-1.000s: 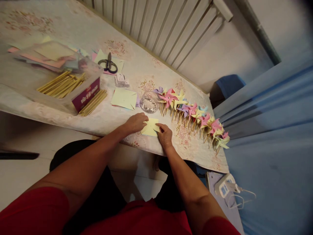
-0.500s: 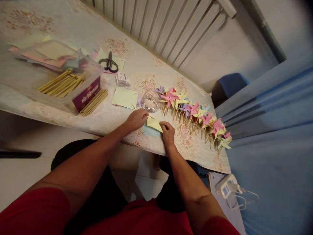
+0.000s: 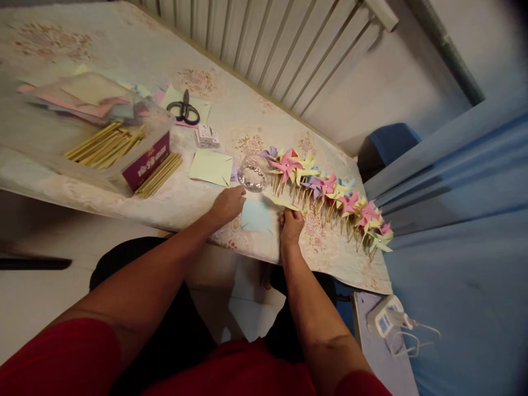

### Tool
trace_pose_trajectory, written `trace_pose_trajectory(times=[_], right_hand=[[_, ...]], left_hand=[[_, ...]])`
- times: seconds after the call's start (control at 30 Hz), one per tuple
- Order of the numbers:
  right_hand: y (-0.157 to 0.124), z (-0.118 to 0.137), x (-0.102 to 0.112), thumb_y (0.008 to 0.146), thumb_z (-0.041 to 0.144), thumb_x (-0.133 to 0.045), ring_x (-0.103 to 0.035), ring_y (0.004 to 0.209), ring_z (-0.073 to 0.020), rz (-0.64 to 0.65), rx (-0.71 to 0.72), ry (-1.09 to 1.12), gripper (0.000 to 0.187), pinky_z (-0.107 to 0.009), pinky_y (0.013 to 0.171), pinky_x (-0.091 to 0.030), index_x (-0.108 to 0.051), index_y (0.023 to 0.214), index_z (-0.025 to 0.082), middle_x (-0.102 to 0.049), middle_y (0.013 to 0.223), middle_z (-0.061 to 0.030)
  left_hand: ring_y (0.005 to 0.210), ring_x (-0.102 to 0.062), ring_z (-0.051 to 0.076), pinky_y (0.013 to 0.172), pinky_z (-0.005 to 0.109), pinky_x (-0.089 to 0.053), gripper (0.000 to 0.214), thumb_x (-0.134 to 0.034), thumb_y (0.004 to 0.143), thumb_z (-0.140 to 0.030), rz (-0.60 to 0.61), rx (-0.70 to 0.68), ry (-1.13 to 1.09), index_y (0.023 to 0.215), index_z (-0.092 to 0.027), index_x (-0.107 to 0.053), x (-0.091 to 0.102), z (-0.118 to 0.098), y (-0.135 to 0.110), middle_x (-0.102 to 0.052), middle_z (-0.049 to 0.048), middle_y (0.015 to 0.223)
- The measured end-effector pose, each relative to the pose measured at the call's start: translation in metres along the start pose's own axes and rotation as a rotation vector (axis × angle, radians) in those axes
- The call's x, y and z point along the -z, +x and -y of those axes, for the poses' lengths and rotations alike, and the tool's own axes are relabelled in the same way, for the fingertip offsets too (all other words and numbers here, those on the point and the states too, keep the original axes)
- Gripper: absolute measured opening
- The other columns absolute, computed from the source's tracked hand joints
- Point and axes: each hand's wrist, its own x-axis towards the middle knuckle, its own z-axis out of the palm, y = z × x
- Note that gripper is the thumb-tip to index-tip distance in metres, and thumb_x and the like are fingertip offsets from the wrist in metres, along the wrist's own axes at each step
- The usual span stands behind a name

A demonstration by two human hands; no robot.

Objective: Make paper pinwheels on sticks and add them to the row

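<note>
My right hand (image 3: 292, 224) pinches one corner of a thin yellow paper sheet (image 3: 281, 201), which is raised and seen nearly edge-on. Below and left of it, a light blue paper square (image 3: 256, 215) with slits cut in its corners lies flat on the table. At that square's upper left edge rests my left hand (image 3: 229, 204). Its fingers are curled together, and whatever they hold, if anything, is too small to make out. Just beyond both hands stands a clear round dish (image 3: 252, 175) of small shiny pieces.
Pale green slit paper squares (image 3: 211, 167) are stacked left of the dish. Black scissors (image 3: 185, 110) and small white boxes (image 3: 207, 136) lie behind. A plastic bin (image 3: 146, 159) holds sticks and paper. Finished paper pinwheels (image 3: 325, 184) line the right side.
My right hand has drawn the yellow sheet away to the right, uncovering the blue square. My left hand has let go of the sheet and shifted slightly left.
</note>
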Motion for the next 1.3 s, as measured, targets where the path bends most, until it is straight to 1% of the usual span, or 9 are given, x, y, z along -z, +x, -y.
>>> trace_pose_trajectory(times=[0.1,0.2,0.4,0.53,0.63,0.8,0.9,1.17,1.3], right_hand=[[-0.001,0.003,-0.001,0.074,0.034,-0.065,-0.036,0.044,-0.0058,-0.003,-0.024,0.034,0.021,-0.021,0.044,-0.026,-0.053,0.066,0.020,-0.052,0.054,0.0076],[-0.001,0.005,0.000,0.073,0.032,-0.065,-0.037,0.044,-0.0059,-0.001,-0.018,0.049,0.016,-0.021,0.043,-0.026,-0.056,0.070,0.019,-0.052,0.055,0.0078],[0.000,0.004,-0.001,0.070,0.030,-0.065,-0.037,0.045,-0.0060,-0.001,-0.003,0.077,0.013,-0.021,0.043,-0.025,-0.059,0.074,0.018,-0.053,0.055,0.0077],[0.000,0.004,-0.001,0.071,0.030,-0.064,-0.037,0.045,-0.0062,0.005,0.004,0.054,0.013,-0.021,0.044,-0.026,-0.061,0.075,0.018,-0.054,0.057,0.0071],[0.000,0.003,0.000,0.071,0.029,-0.064,-0.037,0.045,-0.0066,0.020,0.014,0.062,0.013,-0.021,0.044,-0.026,-0.063,0.077,0.017,-0.053,0.056,0.0074],[0.001,0.000,0.001,0.072,0.030,-0.064,-0.037,0.046,-0.0076,0.039,0.039,0.026,0.020,-0.021,0.044,-0.026,-0.067,0.087,0.017,-0.053,0.056,0.0081],[0.001,-0.001,0.002,0.073,0.029,-0.063,-0.037,0.046,-0.0077,0.045,0.044,0.024,0.021,-0.021,0.044,-0.026,-0.068,0.089,0.016,-0.052,0.056,0.0082],[0.000,-0.001,0.001,0.072,0.028,-0.063,-0.038,0.045,-0.0075,0.044,0.047,0.034,0.016,-0.021,0.044,-0.026,-0.065,0.085,0.017,-0.053,0.056,0.0078],[0.001,-0.002,0.001,0.071,0.026,-0.062,-0.037,0.046,-0.0076,0.047,0.048,0.021,0.012,-0.021,0.043,-0.026,-0.064,0.080,0.018,-0.051,0.054,0.0084]], left_hand=[[0.104,-0.067,0.023,0.091,0.031,-0.049,0.028,-0.051,0.087,-0.021,0.022,0.076,-0.016,0.109,-0.016,-0.068,0.000,-0.003,0.003,-0.074,0.0100,0.108],[0.101,-0.068,0.022,0.088,0.030,-0.050,0.025,-0.056,0.084,-0.021,0.032,0.114,-0.049,0.105,-0.016,-0.068,0.000,-0.006,0.005,-0.075,0.0094,0.103],[0.061,-0.066,0.015,0.061,0.025,-0.050,0.018,-0.050,0.083,-0.019,0.124,0.252,-0.333,0.092,-0.017,-0.065,-0.004,-0.004,0.008,-0.069,0.0034,0.069],[0.052,-0.063,0.014,0.051,0.024,-0.047,0.019,-0.051,0.083,-0.020,0.180,0.329,-0.477,0.096,-0.016,-0.063,-0.004,-0.003,0.009,-0.066,0.0027,0.066],[0.055,-0.065,0.016,0.054,0.025,-0.049,0.028,-0.056,0.081,-0.021,0.206,0.315,-0.407,0.108,-0.015,-0.062,-0.003,-0.006,0.007,-0.067,0.0029,0.069],[0.091,-0.070,0.021,0.083,0.028,-0.051,0.043,-0.065,0.075,-0.015,0.123,0.085,-0.083,0.118,-0.014,-0.064,-0.009,-0.005,0.005,-0.074,0.0082,0.094],[0.096,-0.069,0.022,0.085,0.028,-0.050,0.049,-0.063,0.076,-0.014,0.119,0.033,-0.047,0.125,-0.014,-0.062,-0.009,-0.002,0.005,-0.074,0.0090,0.102],[0.093,-0.068,0.022,0.082,0.027,-0.049,0.049,-0.060,0.080,-0.016,0.205,-0.009,0.072,0.129,-0.012,-0.061,0.033,0.007,0.000,-0.073,0.0085,0.102],[0.101,-0.067,0.023,0.086,0.029,-0.049,0.050,-0.057,0.083,-0.019,0.172,-0.006,0.165,0.132,-0.014,-0.059,0.045,0.018,-0.005,-0.072,0.0097,0.108]])
